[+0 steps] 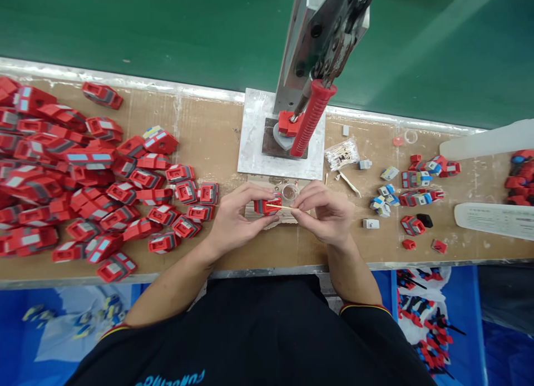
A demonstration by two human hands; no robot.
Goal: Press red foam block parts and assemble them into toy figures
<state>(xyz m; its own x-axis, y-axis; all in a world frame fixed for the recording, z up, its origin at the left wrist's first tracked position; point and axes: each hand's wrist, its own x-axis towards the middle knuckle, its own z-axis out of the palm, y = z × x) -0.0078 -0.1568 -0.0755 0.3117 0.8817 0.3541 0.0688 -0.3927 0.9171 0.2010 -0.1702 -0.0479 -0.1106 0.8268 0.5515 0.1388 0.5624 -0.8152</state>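
Note:
My left hand pinches a small red and grey plastic part between thumb and fingers, at the middle of the bench. A thin wooden stick is gripped by my right hand, its far end touching or just over the red part. Between my hands and slightly beyond them sits a small round clear dish on a piece of cardboard. What lies beneath my fingertips is partly hidden.
Beyond my hands stands a press with a red handle on a metal plate. Many red parts are heaped at left. Cotton swabs and small coloured parts lie at right. Blue bins are below the bench edge.

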